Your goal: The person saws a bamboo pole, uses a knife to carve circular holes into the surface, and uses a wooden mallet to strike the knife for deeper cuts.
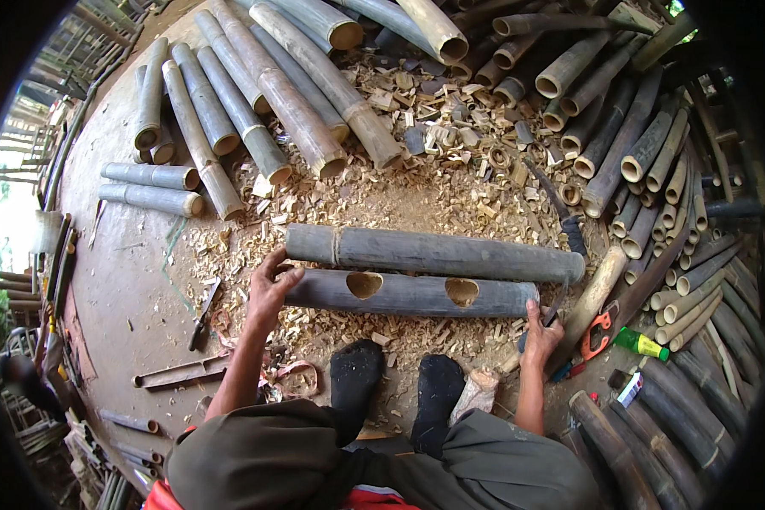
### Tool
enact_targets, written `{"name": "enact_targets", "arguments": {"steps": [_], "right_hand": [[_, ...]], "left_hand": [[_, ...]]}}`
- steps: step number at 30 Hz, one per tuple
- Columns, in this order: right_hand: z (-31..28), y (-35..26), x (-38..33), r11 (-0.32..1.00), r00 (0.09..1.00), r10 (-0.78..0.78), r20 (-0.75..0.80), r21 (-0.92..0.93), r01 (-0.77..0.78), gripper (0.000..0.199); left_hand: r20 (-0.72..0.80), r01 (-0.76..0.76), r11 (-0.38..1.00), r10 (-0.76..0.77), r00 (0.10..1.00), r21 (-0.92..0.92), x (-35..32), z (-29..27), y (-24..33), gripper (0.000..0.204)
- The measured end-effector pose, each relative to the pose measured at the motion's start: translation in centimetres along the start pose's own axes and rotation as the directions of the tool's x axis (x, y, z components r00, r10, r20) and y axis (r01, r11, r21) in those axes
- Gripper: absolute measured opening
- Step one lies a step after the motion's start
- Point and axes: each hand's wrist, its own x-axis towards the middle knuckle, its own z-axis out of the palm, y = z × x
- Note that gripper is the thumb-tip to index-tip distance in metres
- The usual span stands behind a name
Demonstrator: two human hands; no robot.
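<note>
Taking the near bamboo tube (412, 296) as the middle of the dial, with twelve away from the person, it lies crosswise on the chip-strewn floor (119, 285), its two cut openings (462, 292) facing up. The far bamboo tube (450, 255) sits just beside it at twelve; whether they touch all along cannot be told. The left hand (268, 285) is at the nine o'clock end with its fingers spread loosely, thumb over the near tube's tip and not clamped. The right hand (541, 330), at three, has its fingers closed on what looks like a curved knife (557, 303), with a fingertip at the tube's end. Handling the near tube well probably means turning it from both ends together, slowly, so that the openings stay level and it does not roll toward the feet (438, 382) around six. A fuller left grip would likely steady it, as the right hand's grasp is shared with a blade; that edge is best kept clear of skin and tube. The orange-handled saw (599, 334), past three, also deserves a wide berth from the right forearm.
</note>
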Motion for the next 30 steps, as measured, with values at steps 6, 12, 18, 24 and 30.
{"name": "enact_targets", "arguments": {"steps": [6, 12, 18, 24, 30], "right_hand": [[0.6, -1.9, -0.2, 0.997, 0.997, 0.072, -0.022, 0.016, -0.072, 0.037], [0.0, -1.8, -0.6, 0.991, 0.997, 0.022, 0.076, 0.129, -0.031, 0.03], [-1.4, -0.5, -0.9, 0.988, 0.994, 0.037, 0.107, 0.146, -0.052, 0.029], [-0.8, -2.2, 0.0, 0.996, 0.992, 0.052, 0.114, 0.06, -0.059, 0.025], [-1.3, -1.9, -0.2, 0.996, 0.991, 0.071, 0.117, 0.041, -0.076, 0.025]], "left_hand": [[0.019, -0.095, 0.99, 0.093, 0.995, 0.106, -2.6, 0.0, 0.5, 0.095], [-0.078, -0.179, 0.978, 0.187, 0.979, 0.105, -4.0, 2.1, 1.0, 0.086], [-0.124, -0.22, 0.975, 0.219, 0.968, 0.005, -3.6, 2.7, -0.4, 0.102], [-0.164, -0.174, 0.984, 0.167, 0.972, -0.029, -4.3, 3.1, -0.4, 0.098], [-0.121, -0.241, 0.857, 0.327, 0.937, 0.455, -5.1, 4.6, 4.1, 0.119]]}}
